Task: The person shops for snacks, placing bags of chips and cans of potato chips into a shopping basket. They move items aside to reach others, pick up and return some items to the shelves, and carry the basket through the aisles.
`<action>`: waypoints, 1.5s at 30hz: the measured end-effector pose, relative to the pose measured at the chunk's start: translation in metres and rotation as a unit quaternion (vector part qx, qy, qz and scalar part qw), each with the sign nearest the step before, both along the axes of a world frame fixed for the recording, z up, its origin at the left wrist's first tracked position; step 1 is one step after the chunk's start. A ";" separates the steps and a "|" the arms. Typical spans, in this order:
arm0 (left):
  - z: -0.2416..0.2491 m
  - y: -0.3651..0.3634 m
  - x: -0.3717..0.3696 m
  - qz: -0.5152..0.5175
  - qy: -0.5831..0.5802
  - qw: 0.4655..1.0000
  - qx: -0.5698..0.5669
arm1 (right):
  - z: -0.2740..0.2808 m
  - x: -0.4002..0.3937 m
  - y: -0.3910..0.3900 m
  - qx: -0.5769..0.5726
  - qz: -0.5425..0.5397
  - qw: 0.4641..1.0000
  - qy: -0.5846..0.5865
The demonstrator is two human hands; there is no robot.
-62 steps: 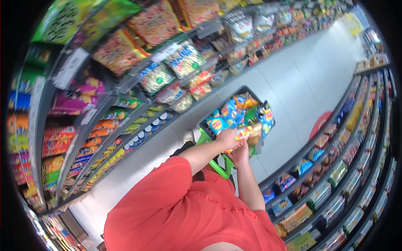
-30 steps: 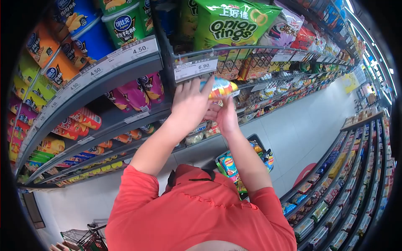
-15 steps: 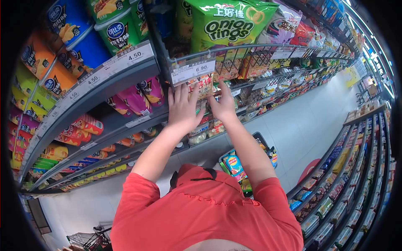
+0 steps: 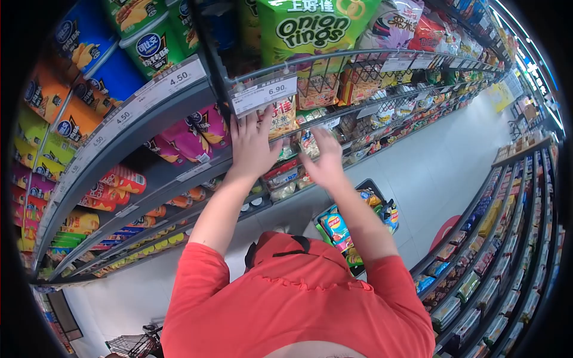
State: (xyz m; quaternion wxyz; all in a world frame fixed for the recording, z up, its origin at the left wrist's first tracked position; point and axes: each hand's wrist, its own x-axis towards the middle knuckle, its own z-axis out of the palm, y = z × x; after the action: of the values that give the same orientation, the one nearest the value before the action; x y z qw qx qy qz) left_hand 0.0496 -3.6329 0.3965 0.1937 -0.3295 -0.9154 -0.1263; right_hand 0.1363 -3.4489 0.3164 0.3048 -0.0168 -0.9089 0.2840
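Observation:
My left hand rests against the shelf front just below the 6.90 price tag, fingers stretched and spread. Right beside its fingers is an orange and white snack bag, partly hidden behind the tag and the hand. Farther right, my right hand is raised in front of the lower rack, slightly blurred, with its fingers apart and nothing in them. Behind it sits a clear-looking snack pack. A large green onion rings bag stands on the wire shelf above both hands.
Chip tubs and purple snack packs fill the shelves on the left. Below my right forearm, a basket with several snack bags stands on the floor. Another shelf row lines the right side, and a shopping cart is at lower left.
My right hand has come down and away from the orange and white bag. My left hand stays at the shelf front, while the view has shifted slightly.

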 end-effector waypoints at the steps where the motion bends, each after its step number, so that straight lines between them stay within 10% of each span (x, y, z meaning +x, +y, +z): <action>1: -0.004 0.002 0.009 0.007 0.025 1.000 0.013 | -0.011 0.024 0.003 -0.059 -0.003 0.998 0.016; 7: -0.083 0.031 0.103 -0.316 -0.108 0.941 0.059 | -0.126 0.203 0.022 -0.228 -0.002 0.954 -0.193; 10: -0.149 0.050 0.148 -0.476 -0.378 0.784 -0.125 | -0.146 0.277 0.013 -0.216 -0.009 0.904 -0.370; 12: -0.210 0.065 0.171 -0.448 -0.571 0.676 -0.128 | -0.186 0.315 0.006 -0.417 -0.026 0.803 -0.425; 15: -0.239 0.092 0.193 -0.460 -0.567 0.616 -0.296 | -0.164 0.352 -0.003 -0.362 -0.024 0.805 -0.470; 21: -0.246 0.107 0.217 -0.454 -0.377 0.703 -0.398 | -0.165 0.373 -0.002 -0.364 -0.056 0.815 -0.447; 32: -0.247 0.180 0.211 -0.409 -0.294 0.710 -0.492 | -0.200 0.363 0.057 -0.301 -0.052 0.881 -0.362; 45: -0.260 0.264 0.255 -0.392 -0.240 0.804 -0.377 | -0.198 0.341 0.117 -0.173 -0.234 0.894 -0.341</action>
State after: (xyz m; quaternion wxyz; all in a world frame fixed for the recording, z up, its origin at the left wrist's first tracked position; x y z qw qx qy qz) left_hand 0.3043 -3.3692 0.1361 -0.2377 -0.6663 -0.7012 0.0882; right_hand 0.4773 -3.3320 0.1188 0.0259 -0.3771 -0.8634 0.3341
